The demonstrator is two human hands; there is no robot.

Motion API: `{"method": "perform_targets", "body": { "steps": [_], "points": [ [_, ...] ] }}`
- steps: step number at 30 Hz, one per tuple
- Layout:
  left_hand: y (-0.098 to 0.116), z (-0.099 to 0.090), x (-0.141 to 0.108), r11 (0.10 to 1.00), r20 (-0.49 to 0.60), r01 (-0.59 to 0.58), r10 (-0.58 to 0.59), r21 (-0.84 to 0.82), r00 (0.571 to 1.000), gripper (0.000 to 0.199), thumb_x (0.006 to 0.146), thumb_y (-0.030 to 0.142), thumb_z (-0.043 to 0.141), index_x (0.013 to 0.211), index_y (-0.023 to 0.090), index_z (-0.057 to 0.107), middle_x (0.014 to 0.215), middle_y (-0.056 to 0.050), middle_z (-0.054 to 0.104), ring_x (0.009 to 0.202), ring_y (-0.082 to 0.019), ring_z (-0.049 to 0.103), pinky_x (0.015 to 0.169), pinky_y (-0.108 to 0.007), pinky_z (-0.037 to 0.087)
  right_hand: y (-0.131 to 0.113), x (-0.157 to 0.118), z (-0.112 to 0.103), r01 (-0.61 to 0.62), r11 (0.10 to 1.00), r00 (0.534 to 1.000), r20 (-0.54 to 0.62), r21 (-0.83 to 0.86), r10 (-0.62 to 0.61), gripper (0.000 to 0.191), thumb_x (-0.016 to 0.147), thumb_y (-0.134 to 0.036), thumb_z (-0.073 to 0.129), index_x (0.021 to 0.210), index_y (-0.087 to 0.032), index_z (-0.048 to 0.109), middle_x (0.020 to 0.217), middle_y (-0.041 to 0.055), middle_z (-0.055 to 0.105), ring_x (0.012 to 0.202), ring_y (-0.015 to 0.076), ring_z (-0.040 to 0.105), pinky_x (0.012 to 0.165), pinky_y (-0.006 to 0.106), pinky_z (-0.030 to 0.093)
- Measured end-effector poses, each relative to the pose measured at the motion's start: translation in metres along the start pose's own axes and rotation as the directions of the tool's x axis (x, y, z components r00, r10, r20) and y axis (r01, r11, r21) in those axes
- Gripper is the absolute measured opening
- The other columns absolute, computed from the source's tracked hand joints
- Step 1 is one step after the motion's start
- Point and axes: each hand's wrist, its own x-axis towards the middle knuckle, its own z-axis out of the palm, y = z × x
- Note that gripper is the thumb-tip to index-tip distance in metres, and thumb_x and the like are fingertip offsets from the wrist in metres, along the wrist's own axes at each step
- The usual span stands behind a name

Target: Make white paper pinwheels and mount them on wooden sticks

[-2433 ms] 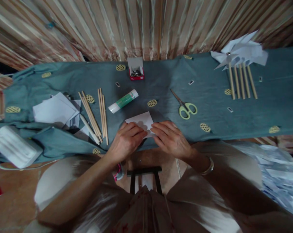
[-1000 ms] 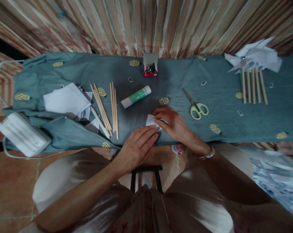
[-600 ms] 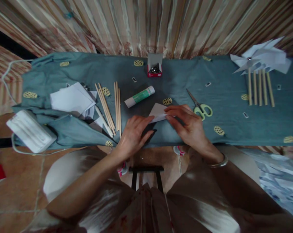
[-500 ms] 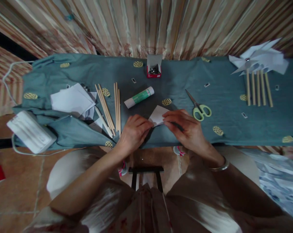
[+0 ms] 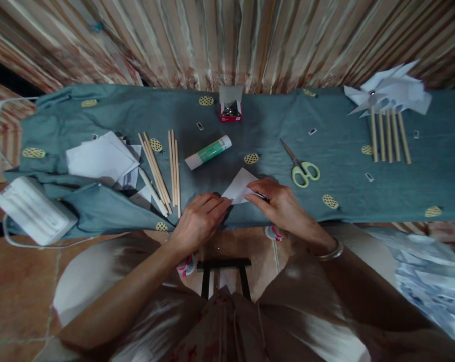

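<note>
A small piece of white paper (image 5: 238, 187), roughly diamond-shaped, lies near the front edge of the table between my hands. The fingertips of my left hand (image 5: 202, 219), held close together, grip its left lower corner. On the opposite side, my right hand (image 5: 275, 203) pinches the paper's right edge between thumb and fingers; the part under those fingers is hidden. Just beyond the paper lies a green and white glue stick (image 5: 209, 152). Scissors with pale green handles (image 5: 304, 173) rest to the right of my right hand.
Wooden sticks (image 5: 156, 172), a white pen-like stick (image 5: 153, 192) and stacked paper sheets (image 5: 99, 158) lie left. A white corded box (image 5: 34, 211) sits at the left corner. A small red box of metal pieces (image 5: 231, 111) stands at the back, paper pinwheels (image 5: 389, 93) at far right.
The view has shifted slightly, so the table's things appear further left. My right hand has come nearer the front edge, still on the paper. My left hand keeps its hold at the corner.
</note>
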Motion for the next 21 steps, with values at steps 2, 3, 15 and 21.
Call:
{"method": "perform_targets", "body": {
  "steps": [2,3,15,21],
  "points": [
    [0.000,0.000,0.000,1.000,0.008,0.016,-0.016,0.006,1.000,0.024,0.097,0.017,0.055,0.120,0.010,0.061,0.095,-0.008,0.073,0.087,-0.019,0.065,0.078,-0.032,0.053,0.004,0.003,0.005,-0.035,0.999,0.998,-0.053,0.010,0.036,0.012,0.093,-0.031,0.063,0.090,-0.022,0.071,0.092,0.0046,0.075,0.090,0.0219,0.070,0.085,0.036,0.054],
    [0.000,0.000,0.000,1.000,0.009,0.019,-0.019,0.010,1.000,0.026,0.098,0.017,0.054,0.122,0.010,0.060,0.094,-0.008,0.073,0.086,-0.019,0.064,0.077,-0.032,0.053,0.006,0.004,0.007,-0.045,0.999,0.996,-0.074,0.019,0.046,0.012,0.092,-0.031,0.064,0.090,-0.022,0.071,0.092,0.0046,0.075,0.091,0.0222,0.070,0.086,0.036,0.054],
    [0.007,-0.004,-0.002,0.998,-0.009,0.047,-0.046,0.045,0.999,0.031,0.097,0.017,0.053,0.128,0.011,0.056,0.113,-0.014,0.070,0.107,-0.025,0.064,0.088,-0.040,0.055,0.005,0.011,0.013,-0.082,0.996,0.986,-0.148,-0.034,0.076,0.014,0.093,-0.029,0.061,0.083,-0.021,0.068,0.090,0.0055,0.074,0.089,0.0230,0.069,0.091,0.040,0.052],
    [0.036,0.016,-0.007,0.996,0.163,-0.093,0.090,0.009,0.983,0.052,0.099,0.028,0.049,0.144,0.003,0.039,0.153,-0.024,0.044,0.152,-0.032,0.027,0.118,-0.051,0.036,0.003,0.011,0.015,-0.060,0.994,0.987,-0.155,-0.086,0.046,0.014,0.093,-0.026,0.059,0.082,-0.021,0.066,0.088,0.0058,0.073,0.087,0.0223,0.067,0.086,0.038,0.052]
  ]
}}
